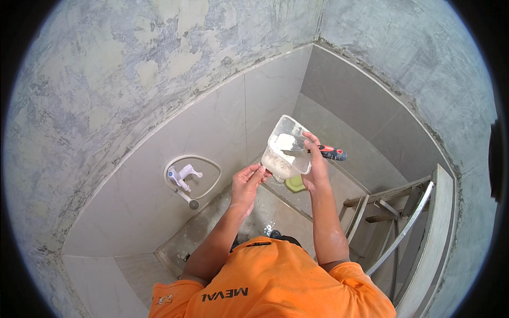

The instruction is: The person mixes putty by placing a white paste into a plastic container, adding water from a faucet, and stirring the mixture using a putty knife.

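My right hand (316, 167) grips a clear rectangular plastic tub (271, 159) by its right side, tilted in front of me. White paste (285, 142) lies inside and smears the tub's walls. A tool with a black and red handle (333, 153) sticks out to the right past that hand. Its other end points into the tub and is partly hidden, so its exact kind is unclear. At the tub's lower left corner, my left hand (248, 183) is closed in a pinch. A small dark reddish bit shows by its fingertips, too small to name.
A white tap (183, 176) with a looped hose and spray head (193, 203) juts from the tiled wall on the left. A wooden ladder-like frame (432, 228) leans at the right. Below the tub is a green object (295, 184). Rough plaster (132, 79) covers the upper walls.
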### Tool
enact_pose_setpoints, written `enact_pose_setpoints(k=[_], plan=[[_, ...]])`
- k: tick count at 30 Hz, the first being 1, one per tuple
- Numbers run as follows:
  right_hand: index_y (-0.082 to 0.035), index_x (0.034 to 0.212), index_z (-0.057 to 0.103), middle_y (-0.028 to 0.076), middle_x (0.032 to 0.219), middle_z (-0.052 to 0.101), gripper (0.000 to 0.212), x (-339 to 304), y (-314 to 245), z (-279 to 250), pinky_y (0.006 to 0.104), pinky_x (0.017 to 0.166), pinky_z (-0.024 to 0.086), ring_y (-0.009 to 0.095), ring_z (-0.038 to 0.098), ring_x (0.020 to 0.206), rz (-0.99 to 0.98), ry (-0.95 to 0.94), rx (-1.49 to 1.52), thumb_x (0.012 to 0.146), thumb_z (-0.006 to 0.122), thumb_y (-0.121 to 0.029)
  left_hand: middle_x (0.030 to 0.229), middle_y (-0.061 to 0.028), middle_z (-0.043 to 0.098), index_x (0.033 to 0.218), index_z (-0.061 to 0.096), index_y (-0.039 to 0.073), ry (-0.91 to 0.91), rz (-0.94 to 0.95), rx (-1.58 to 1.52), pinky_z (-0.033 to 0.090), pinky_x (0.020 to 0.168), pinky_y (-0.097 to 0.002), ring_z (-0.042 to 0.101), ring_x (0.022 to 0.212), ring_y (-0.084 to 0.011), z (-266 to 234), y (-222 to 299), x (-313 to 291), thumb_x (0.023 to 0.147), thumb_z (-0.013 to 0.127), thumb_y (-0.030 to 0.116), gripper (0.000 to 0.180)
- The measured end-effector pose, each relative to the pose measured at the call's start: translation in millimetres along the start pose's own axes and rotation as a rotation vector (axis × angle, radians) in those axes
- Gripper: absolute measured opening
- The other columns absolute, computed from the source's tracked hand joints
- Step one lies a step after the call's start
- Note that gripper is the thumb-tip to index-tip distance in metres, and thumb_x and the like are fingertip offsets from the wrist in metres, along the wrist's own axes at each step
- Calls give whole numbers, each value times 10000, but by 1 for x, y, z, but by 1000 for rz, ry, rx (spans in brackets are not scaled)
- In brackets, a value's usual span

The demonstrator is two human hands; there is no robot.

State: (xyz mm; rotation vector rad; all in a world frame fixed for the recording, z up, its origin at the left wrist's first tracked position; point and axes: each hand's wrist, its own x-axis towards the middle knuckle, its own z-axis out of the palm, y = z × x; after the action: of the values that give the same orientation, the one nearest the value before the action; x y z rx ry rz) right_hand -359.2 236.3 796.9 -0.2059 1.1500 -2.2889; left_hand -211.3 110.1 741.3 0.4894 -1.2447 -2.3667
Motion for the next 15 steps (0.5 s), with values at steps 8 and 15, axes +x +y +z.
enact_pose_setpoints(k=[8, 15], plan=[[-105, 1261, 552, 76, 1233, 546, 279, 2, -3, 5, 370, 941, 537, 196, 589, 1121, 10, -28, 43, 985, 562, -141, 1030, -67, 706, 1098, 677, 12, -9, 14, -39, 461, 843, -265, 633, 941, -128, 7, 10, -2, 993, 654, 188, 206], [-140, 1239, 582, 48, 1225, 533, 276, 0, -6, 18, 353, 942, 520, 175, 566, 1116, -17, 3, -46, 963, 587, -151, 1032, -81, 700, 1104, 659, -18, 10, 66, -57, 471, 848, -266, 637, 939, -137, 2, 9, -1, 977, 655, 129, 194]])
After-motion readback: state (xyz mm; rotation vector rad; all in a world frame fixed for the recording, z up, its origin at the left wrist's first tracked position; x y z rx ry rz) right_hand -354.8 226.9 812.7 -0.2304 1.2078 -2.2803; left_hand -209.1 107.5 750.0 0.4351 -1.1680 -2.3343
